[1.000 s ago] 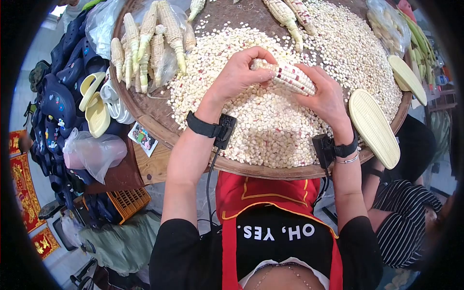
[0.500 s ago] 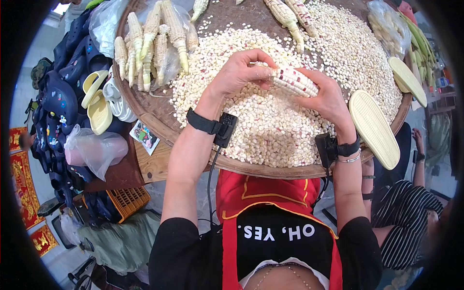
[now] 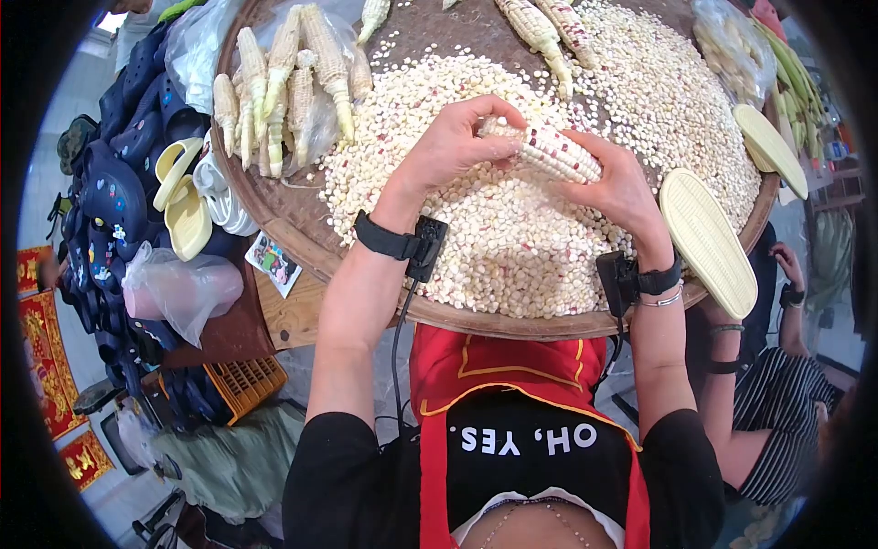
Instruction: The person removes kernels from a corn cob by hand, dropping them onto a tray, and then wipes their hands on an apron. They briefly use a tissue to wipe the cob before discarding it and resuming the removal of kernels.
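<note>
An ear of corn [image 3: 553, 154], pale with dark red kernels, is held between my two hands above a heap of loose kernels [image 3: 512, 265]. My left hand [image 3: 462, 142] is closed round its left end, the thumb and fingers pinching at the kernels there. Wrapped about the right end is my right hand [image 3: 617, 183], its thumb below and fingers above. The heap lies in a large round brown tray [image 3: 293, 206]. How far the left end is stripped is partly hidden by my fingers.
Bare cobs [image 3: 302, 91] lie at the tray's left, and more ears of corn [image 3: 535, 37] at the top. Cream shoe soles [image 3: 709, 242] rest on the right rim. Navy clogs [image 3: 114, 197] are piled at left. Another person's arm [image 3: 722, 393] is at right.
My left thumb and fingers have shifted slightly on the corn, showing more of its left end. At the right, the other person's arm has moved.
</note>
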A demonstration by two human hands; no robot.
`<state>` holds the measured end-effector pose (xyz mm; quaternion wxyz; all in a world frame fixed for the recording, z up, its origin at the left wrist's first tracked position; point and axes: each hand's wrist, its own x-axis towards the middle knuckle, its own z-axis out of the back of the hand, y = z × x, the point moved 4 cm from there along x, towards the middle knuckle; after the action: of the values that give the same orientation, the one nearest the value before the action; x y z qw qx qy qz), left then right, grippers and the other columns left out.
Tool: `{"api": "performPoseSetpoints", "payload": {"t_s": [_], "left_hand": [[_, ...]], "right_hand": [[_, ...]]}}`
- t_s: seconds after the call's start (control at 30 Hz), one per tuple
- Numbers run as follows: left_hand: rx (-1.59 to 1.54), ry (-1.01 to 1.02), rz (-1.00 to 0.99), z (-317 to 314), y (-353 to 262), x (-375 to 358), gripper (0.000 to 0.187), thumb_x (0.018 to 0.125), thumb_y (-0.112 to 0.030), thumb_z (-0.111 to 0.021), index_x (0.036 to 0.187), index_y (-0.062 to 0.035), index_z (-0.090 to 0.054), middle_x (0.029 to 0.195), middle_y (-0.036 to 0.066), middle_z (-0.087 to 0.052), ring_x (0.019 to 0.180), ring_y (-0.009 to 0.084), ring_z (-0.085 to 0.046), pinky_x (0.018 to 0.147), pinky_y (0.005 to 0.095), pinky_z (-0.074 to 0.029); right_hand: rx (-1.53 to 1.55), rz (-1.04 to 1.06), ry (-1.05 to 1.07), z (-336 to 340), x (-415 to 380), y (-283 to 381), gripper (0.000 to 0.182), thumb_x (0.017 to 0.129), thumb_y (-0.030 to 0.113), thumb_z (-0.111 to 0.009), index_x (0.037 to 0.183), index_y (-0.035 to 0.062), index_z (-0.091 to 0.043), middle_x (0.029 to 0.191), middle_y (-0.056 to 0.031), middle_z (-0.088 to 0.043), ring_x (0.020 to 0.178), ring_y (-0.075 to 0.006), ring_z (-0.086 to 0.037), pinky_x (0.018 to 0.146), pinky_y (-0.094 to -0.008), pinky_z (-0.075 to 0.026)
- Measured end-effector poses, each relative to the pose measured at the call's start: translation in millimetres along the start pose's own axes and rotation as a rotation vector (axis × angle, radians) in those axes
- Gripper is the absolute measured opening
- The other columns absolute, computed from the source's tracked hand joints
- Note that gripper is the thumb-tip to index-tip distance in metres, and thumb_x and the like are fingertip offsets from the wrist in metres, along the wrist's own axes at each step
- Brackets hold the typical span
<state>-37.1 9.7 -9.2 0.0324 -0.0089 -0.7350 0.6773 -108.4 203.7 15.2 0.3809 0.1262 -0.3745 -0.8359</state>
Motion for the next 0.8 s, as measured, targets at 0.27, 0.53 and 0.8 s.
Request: {"api": "performPoseSetpoints", "payload": {"t_s": [0.27,0.53,0.8], "left_hand": [[-0.087,-0.035,0.011,5.8,7.2,2.4,0.018,0.085,-0.009,-0.066,0.1,-0.0005,-0.063,0.089,0.007,-0.065,0.073,0.0126,-0.064,0.065,0.0253,-0.055],[-0.179,0.002,0.068,6.5,0.2,-3.0,0.017,0.085,-0.007,-0.063,0.101,-0.0007,-0.064,0.099,0.008,-0.063,0.076,0.0139,-0.064,0.068,0.029,-0.057],[-0.138,-0.015,-0.01,13.3,-15.6,-7.5,0.021,0.084,-0.008,-0.057,0.104,-0.0027,-0.061,0.111,0.009,-0.058,0.082,0.0145,-0.063,0.07,0.0304,-0.057]], "right_hand": [[0.007,-0.062,0.015,-3.9,0.2,6.7,0.056,0.064,0.025,-0.077,0.113,0.0022,-0.063,0.099,-0.017,-0.068,0.089,-0.0277,-0.067,0.078,-0.0344,-0.05],[0.215,-0.085,0.088,-1.3,-1.0,2.1,0.057,0.065,0.025,-0.078,0.114,0.0019,-0.062,0.093,-0.0138,-0.069,0.084,-0.0211,-0.066,0.077,-0.0302,-0.05],[0.118,-0.072,0.013,3.1,0.1,-2.1,0.06,0.064,0.026,-0.079,0.115,0.0033,-0.059,0.097,-0.0134,-0.068,0.087,-0.0229,-0.065,0.078,-0.0322,-0.048]]}}
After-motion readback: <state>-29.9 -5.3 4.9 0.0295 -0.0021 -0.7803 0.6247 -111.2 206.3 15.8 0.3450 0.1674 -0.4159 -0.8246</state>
